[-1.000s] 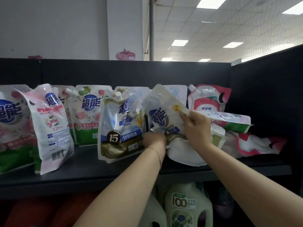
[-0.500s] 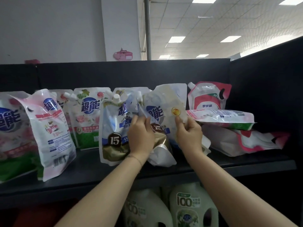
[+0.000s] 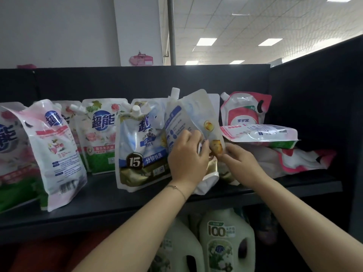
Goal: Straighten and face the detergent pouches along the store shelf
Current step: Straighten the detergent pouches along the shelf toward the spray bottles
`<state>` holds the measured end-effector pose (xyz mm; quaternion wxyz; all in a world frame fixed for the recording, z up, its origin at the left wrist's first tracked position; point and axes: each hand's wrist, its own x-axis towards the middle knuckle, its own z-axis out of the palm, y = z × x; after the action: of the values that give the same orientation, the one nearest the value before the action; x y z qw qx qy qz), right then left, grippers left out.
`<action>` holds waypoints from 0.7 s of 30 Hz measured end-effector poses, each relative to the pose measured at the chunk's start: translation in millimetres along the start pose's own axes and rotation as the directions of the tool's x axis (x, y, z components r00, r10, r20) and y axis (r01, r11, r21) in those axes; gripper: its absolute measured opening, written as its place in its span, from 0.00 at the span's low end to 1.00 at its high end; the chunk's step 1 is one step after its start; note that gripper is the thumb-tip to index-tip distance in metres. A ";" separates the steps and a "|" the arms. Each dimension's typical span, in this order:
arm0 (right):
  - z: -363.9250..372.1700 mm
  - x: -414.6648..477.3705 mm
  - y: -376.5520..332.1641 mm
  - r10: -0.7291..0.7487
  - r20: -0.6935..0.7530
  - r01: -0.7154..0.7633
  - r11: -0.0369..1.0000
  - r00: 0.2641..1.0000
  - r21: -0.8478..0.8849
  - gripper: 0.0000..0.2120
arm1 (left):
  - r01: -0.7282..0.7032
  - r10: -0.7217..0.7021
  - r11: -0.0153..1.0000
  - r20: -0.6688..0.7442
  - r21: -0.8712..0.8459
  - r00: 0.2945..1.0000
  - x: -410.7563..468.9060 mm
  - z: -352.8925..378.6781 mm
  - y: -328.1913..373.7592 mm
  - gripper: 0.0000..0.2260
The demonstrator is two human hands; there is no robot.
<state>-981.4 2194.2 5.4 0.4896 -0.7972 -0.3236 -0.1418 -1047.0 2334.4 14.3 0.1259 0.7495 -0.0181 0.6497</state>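
Left hand [image 3: 187,156] curled over the face of a white detergent pouch [image 3: 193,114], right hand [image 3: 238,160] seemingly pinching its lower right edge. Held tilted, mid-row on the black shelf [image 3: 98,197], just beside the upright gold-bottomed "15" pouch [image 3: 137,146]. Further right, a pink-and-white pouch [image 3: 261,132] lying flat atop crumpled ones.
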 end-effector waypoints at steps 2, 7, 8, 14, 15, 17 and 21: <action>-8.1 -0.5 7.3 0.057 0.078 -0.047 0.991 0.995 -0.122 0.30 | 0.250 -0.248 0.951 0.038 -0.180 0.968 -3.2 -3.5 2.6 0.11; -6.8 2.3 17.3 0.096 0.211 -0.016 0.936 0.973 -0.352 0.54 | 0.851 -0.829 0.500 0.198 -0.160 0.524 -6.4 -12.3 17.8 0.41; -5.2 3.3 15.4 0.094 0.191 -0.013 0.921 0.977 -0.389 0.56 | 0.916 -0.876 0.371 0.271 -0.152 0.399 -6.3 -11.7 16.2 0.48; 10.3 9.8 9.0 0.113 0.043 -0.090 0.930 0.993 -0.357 0.50 | 0.935 -0.784 0.084 0.557 -0.344 0.275 -6.2 -10.7 -4.5 0.45; 14.2 9.0 9.6 0.116 0.007 -0.108 0.946 0.993 -0.305 0.47 | 0.923 -0.774 0.131 0.545 -0.363 0.324 -9.4 -10.6 -7.3 0.40; 22.2 4.3 4.9 0.118 -0.042 -0.124 0.959 0.992 -0.255 0.40 | 0.891 -0.737 0.196 0.538 -0.410 0.409 -14.4 -12.4 -12.3 0.35; 43.8 -0.8 -1.6 0.094 -0.145 -0.115 0.984 0.985 -0.140 0.35 | 0.781 -0.594 0.460 0.507 -0.422 0.624 -18.5 -13.0 -23.4 0.33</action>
<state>-987.0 2232.6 -14.9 0.4573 -0.8354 -0.2354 -0.1939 -1058.0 2357.3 -6.1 0.6094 0.6925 0.0638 0.3808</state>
